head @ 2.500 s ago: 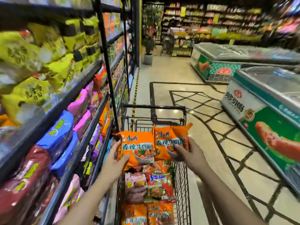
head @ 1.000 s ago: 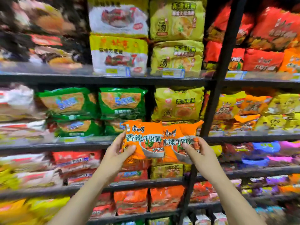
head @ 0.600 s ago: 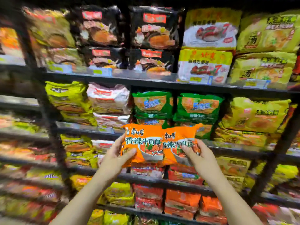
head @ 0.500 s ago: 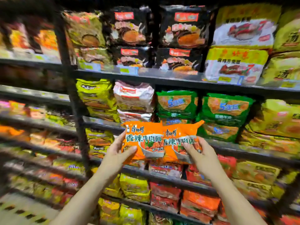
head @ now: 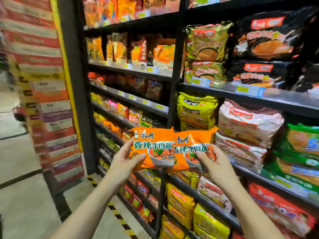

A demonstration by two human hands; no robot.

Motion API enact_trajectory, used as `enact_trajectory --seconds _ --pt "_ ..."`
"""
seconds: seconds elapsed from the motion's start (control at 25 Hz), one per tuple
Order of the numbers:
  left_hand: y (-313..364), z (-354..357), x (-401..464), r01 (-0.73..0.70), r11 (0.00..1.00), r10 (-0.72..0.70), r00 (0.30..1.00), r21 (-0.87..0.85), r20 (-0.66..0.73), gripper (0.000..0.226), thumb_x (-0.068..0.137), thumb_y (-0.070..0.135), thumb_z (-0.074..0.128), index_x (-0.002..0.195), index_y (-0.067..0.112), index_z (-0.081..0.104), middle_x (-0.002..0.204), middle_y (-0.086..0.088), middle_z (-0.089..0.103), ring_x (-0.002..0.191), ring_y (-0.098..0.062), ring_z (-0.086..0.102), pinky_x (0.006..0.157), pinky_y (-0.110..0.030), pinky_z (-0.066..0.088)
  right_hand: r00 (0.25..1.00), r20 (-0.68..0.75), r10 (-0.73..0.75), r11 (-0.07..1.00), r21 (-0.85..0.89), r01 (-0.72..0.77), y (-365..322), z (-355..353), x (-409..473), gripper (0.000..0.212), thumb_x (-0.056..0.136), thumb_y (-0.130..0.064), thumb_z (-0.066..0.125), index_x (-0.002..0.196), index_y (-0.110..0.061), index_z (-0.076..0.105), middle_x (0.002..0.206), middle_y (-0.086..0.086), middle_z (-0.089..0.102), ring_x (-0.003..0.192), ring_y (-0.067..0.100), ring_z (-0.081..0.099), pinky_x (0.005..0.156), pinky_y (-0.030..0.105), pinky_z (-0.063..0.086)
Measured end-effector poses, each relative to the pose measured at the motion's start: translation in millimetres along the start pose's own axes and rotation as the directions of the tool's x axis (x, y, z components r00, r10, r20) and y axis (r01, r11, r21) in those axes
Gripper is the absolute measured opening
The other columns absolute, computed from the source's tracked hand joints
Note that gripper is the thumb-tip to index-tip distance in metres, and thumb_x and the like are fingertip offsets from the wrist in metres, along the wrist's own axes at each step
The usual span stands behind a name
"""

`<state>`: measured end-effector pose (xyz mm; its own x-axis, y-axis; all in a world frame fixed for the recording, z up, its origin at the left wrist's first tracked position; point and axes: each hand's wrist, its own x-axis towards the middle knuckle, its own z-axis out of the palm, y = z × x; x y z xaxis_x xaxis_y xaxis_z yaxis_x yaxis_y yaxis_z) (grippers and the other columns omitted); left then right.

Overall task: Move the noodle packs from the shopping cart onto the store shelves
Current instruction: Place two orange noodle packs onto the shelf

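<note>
Two orange noodle packs, overlapping side by side, are held up before the black store shelves (head: 203,93): the left hand (head: 124,164) grips the left pack (head: 152,146), the right hand (head: 217,167) grips the right pack (head: 193,149). The shelves, from 12 to 5 o'clock, carry yellow, black, pink, green and red packs. A blurred wall of stacked boxes (head: 44,94) stands at 9 o'clock above pale floor (head: 19,204).

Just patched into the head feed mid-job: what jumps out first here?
Two orange noodle packs sit dead centre, side by side, the left hand gripping one and the right hand the other. Behind them, dark shelves crammed with yellow, pink and black packs fill the right. At far left stands a blurred stack of striped cartons.
</note>
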<state>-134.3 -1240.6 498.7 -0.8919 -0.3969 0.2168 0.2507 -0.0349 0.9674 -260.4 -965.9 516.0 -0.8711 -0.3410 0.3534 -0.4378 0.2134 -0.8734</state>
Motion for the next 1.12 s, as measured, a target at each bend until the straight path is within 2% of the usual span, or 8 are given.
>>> enact_trajectory --seconds 0.08,0.24,0.32,0.44,0.6,0.8,0.96,1.12 --pt "4 -34 14 -0.018 1.0 0.019 0.997 0.022 -0.071 0.067 0.086 0.018 0.075 0.146 0.028 0.047 0.124 0.004 0.072 0.114 -0.019 0.07 0.1 -0.046 0.055 0.998 0.058 -0.007 0.998 0.058 0.003 -1 39 33 0.042 0.086 -0.06 0.069 0.121 -0.039 0.063 0.117 -0.013 0.074 0.108 0.011 0.072 0.098 0.051 0.055" --pt "9 -96 57 -0.044 0.997 0.056 0.983 0.067 -0.177 0.06 0.088 0.017 0.073 0.139 0.036 0.05 0.122 0.008 0.072 0.112 -0.015 0.07 0.097 -0.042 0.057 0.987 0.153 -0.048 0.988 0.15 0.025 -1 121 105 0.033 0.089 -0.054 0.07 0.118 -0.039 0.063 0.115 -0.012 0.075 0.106 0.011 0.073 0.097 0.051 0.056" --pt "8 -123 84 -0.056 0.995 0.072 0.972 0.077 -0.224 0.054 0.089 0.017 0.072 0.131 0.042 0.051 0.12 0.012 0.073 0.11 -0.012 0.07 0.091 -0.035 0.059 0.979 0.189 -0.073 0.984 0.176 0.04 0 156 141 0.041 0.084 -0.064 0.069 0.119 -0.042 0.062 0.116 -0.014 0.075 0.106 0.011 0.073 0.096 0.05 0.057" --pt "8 -155 132 -0.059 0.994 0.083 0.958 0.094 -0.274 0.054 0.089 0.016 0.071 0.131 0.042 0.05 0.119 0.013 0.073 0.109 -0.011 0.071 0.083 -0.028 0.06 0.969 0.223 -0.107 0.978 0.2 0.062 1 200 201 0.053 0.076 -0.073 0.067 0.119 -0.043 0.061 0.116 -0.015 0.075 0.107 0.011 0.072 0.098 0.05 0.055" --pt "7 -199 205 -0.087 0.992 0.113 0.935 0.091 -0.337 0.055 0.089 0.013 0.071 0.13 0.043 0.051 0.114 0.015 0.074 0.107 -0.012 0.072 0.082 -0.029 0.061 0.961 0.238 -0.142 0.973 0.21 0.092 -4 251 282 0.047 0.083 -0.064 0.069 0.123 -0.039 0.062 0.117 -0.015 0.074 0.108 0.01 0.071 0.1 0.049 0.054" --pt "0 -251 276 -0.084 0.991 0.114 0.929 0.101 -0.352 0.062 0.089 0.016 0.073 0.141 0.037 0.047 0.123 0.008 0.072 0.113 -0.014 0.07 0.092 -0.036 0.059 0.959 0.245 -0.14 0.974 0.207 0.089 -14 307 349 0.031 0.094 -0.036 0.07 0.123 -0.029 0.064 0.112 -0.015 0.076 0.102 0.002 0.071 0.099 0.042 0.055" --pt "-14 -307 338 -0.107 0.99 0.13 0.934 0.086 -0.332 0.064 0.088 0.014 0.073 0.144 0.034 0.047 0.125 0.004 0.071 0.115 -0.018 0.069 0.093 -0.038 0.059 0.965 0.218 -0.144 0.979 0.173 0.107 -20 363 396 0.024 0.094 -0.037 0.069 0.117 -0.032 0.064 0.109 -0.015 0.077 0.096 0.001 0.072 0.09 0.037 0.057" --pt "-23 -369 406 -0.13 0.989 0.143 0.952 0.067 -0.271 0.063 0.087 0.013 0.072 0.141 0.037 0.048 0.124 0.007 0.072 0.114 -0.018 0.069 0.094 -0.041 0.058 0.98 0.162 -0.113 0.986 0.139 0.091 -30 419 436 0.031 0.095 -0.038 0.068 0.124 -0.032 0.061 0.109 -0.017 0.076 0.098 0.002 0.072 0.094 0.04 0.057"
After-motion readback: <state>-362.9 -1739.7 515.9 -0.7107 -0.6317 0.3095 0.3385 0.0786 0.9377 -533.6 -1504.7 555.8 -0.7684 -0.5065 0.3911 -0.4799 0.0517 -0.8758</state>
